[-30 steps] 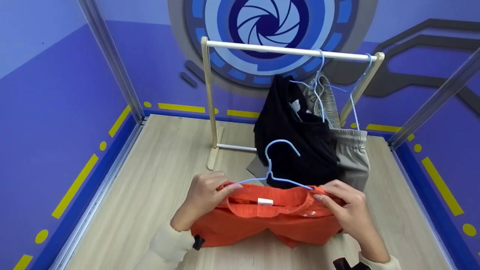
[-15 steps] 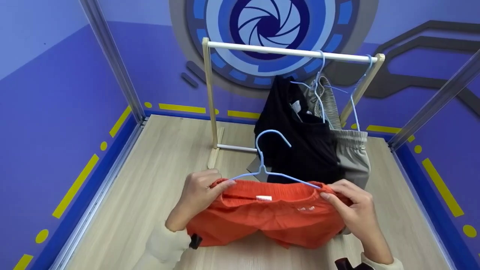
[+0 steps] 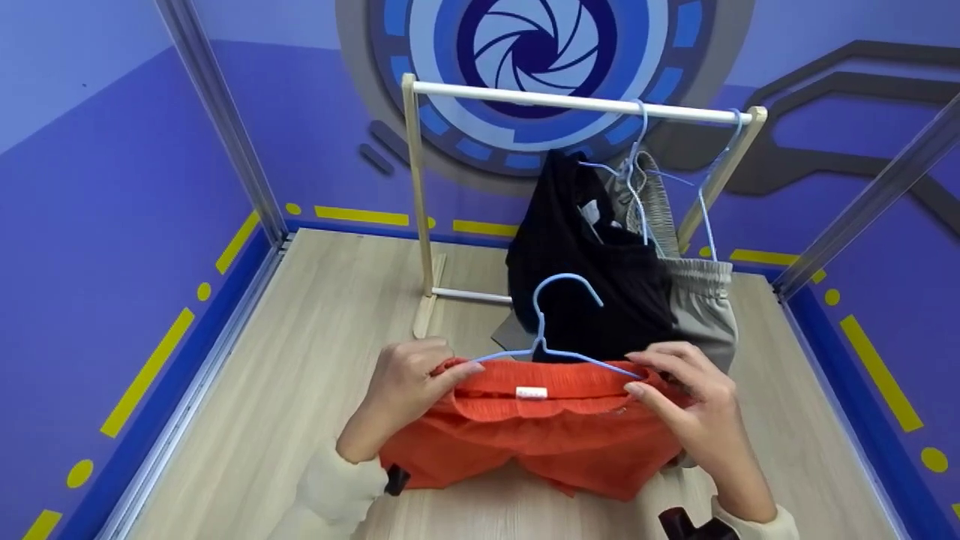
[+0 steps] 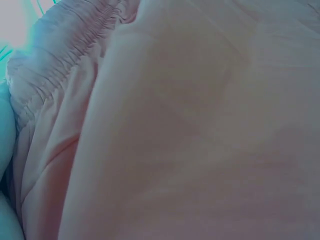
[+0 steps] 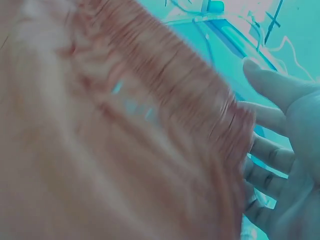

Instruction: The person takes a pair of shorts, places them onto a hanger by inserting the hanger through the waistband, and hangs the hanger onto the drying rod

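Note:
Orange shorts with an elastic waistband and white label are spread between the hands, in front of the rack. A light blue hanger has its arms inside the waistband and its hook upward. My left hand grips the waistband's left end, thumb on top. At the right end is my right hand. In the right wrist view, this hand's thumb stands off the fabric while its extended fingers touch the waistband's edge from behind. Cloth fills most of the left wrist view, where only a sliver of hand shows.
Behind the shorts stands a wooden garment rack with a white bar. Black shorts and beige shorts hang at its right side on blue hangers. A grey flat piece lies under the rack. Blue panels enclose the wooden tabletop.
The shorts and hanger shifted left and up, then back right and slightly down. My right thumb and forefinger have spread apart at the waistband; the left hand keeps its grip.

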Demonstrator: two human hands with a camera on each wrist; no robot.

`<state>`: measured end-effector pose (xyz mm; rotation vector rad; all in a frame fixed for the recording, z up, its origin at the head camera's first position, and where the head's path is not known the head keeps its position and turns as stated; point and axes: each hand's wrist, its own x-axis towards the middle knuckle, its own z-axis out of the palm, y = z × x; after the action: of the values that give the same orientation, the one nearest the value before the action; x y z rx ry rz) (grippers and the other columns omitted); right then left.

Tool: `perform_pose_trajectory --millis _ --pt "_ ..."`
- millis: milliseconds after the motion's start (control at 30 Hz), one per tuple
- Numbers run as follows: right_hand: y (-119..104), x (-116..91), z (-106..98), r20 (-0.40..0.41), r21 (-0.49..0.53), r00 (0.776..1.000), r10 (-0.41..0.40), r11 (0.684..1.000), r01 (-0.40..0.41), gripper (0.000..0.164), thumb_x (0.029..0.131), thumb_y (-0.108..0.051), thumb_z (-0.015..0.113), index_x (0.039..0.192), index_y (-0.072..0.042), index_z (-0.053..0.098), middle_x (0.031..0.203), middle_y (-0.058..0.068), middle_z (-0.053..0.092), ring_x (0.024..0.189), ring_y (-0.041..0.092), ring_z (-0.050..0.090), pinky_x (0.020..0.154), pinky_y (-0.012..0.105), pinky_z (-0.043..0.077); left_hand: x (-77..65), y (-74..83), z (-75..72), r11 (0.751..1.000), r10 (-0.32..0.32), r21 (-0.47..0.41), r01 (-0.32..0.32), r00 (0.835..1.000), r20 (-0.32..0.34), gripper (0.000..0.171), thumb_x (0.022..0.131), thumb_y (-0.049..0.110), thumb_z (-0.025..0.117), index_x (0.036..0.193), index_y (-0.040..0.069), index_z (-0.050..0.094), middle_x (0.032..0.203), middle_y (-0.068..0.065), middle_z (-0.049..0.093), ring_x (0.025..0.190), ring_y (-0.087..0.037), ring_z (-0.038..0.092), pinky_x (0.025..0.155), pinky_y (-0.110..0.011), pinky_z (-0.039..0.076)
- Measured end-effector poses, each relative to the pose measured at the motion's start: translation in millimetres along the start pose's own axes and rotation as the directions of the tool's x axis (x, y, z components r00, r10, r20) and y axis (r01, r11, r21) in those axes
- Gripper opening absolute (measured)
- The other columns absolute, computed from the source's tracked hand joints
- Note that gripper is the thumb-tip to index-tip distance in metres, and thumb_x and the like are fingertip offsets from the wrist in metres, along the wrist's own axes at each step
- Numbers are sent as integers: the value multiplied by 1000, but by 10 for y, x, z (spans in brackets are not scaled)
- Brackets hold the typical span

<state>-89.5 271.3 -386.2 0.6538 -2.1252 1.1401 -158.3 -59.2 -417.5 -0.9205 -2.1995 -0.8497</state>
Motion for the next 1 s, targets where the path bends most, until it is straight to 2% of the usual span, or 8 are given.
perform_pose_trajectory --millis 133,267,400,533,633,800,933,1000 --pt "-112 102 101 7 -8 998 -69 998 69 31 62 7 77 92 -2 71 92 11 64 90 17 55 80 16 41 -1 11 14 1000 16 9 -16 1000 -10 39 77 40 69 55 18 47 50 7 31 47 1 25 49 -10 14" --pt "-248 177 163 26 -20 995 -93 995 94 27 64 15 71 85 -2 70 85 10 65 83 16 57 78 14 43 2 28 18 1000 24 -5 -24 1000 -9 41 77 41 69 54 18 44 51 8 29 47 1 23 49 -10 13" --pt "-252 181 199 32 -33 995 -99 994 100 24 66 19 68 79 -2 67 80 8 63 79 15 57 74 13 43 -4 37 19 999 18 -27 -18 1000 2 43 77 42 69 53 19 42 51 9 28 47 1 23 49 -11 12" --pt "-214 176 207 12 -33 993 -113 993 114 12 74 12 65 76 1 63 78 8 61 77 15 55 73 15 42 -9 39 -10 997 0 -71 3 999 37 42 78 42 68 55 18 42 53 8 29 48 1 24 49 -11 12" --pt "-228 192 185 -11 -15 992 -127 992 127 6 80 5 64 74 3 62 77 10 60 76 15 55 72 16 42 -21 21 -53 991 -14 -128 25 996 90 33 79 43 67 63 20 50 57 9 35 51 1 28 50 -11 17" --pt "-234 209 129 -25 5 992 -121 993 122 9 82 2 62 73 4 61 76 10 60 76 15 54 72 16 41 -40 -17 -137 961 7 -272 40 986 169 19 80 39 68 87 22 62 71 11 48 62 0 40 53 -13 30" --pt "-218 210 97 -26 10 992 -124 992 125 10 82 2 62 73 4 62 76 11 61 76 16 54 72 17 41 -44 -38 -181 930 40 -367 36 979 198 16 81 32 68 93 22 63 76 10 52 65 -3 45 55 -16 36" --pt "-212 207 88 -24 10 992 -127 992 127 10 83 2 61 73 5 62 76 11 61 77 16 55 73 17 42 -44 -44 -198 921 45 -387 41 976 211 12 83 30 66 92 23 63 75 9 52 64 -4 45 55 -17 37"
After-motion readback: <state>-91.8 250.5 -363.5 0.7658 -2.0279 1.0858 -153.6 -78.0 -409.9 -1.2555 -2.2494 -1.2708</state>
